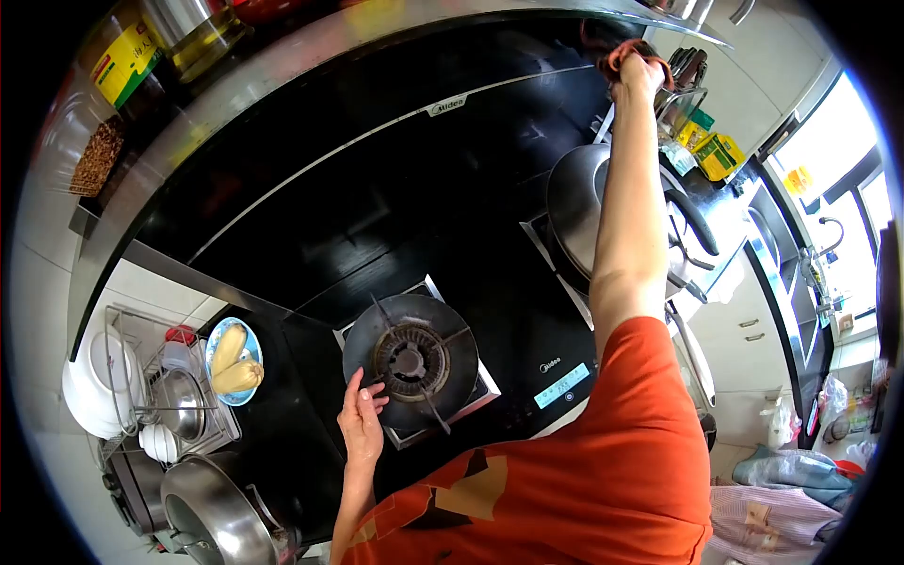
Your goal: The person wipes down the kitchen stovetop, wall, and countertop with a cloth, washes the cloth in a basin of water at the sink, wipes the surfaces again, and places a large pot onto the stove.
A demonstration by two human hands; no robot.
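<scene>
My right hand (pixel 640 73) is stretched up to the far right end of the black range hood panel (pixel 405 169). Its fingers are closed on a reddish-brown cloth (pixel 614 58), bunched up and partly blurred, at the panel's upper corner. Lower down, my left hand (pixel 362 414) holds nothing, its fingers loosely apart. It hovers over the near left edge of the gas burner (pixel 410 363), and I cannot tell whether the fingertips touch it. The burner has no pan on it.
A lidded steel pot (pixel 576 202) sits on the right burner beneath my right arm. On the left are a blue bowl (pixel 252 391) of corn, a wire dish rack (pixel 141 414) and a steel basin (pixel 202 504). Bottles line the shelf (pixel 311 71) above.
</scene>
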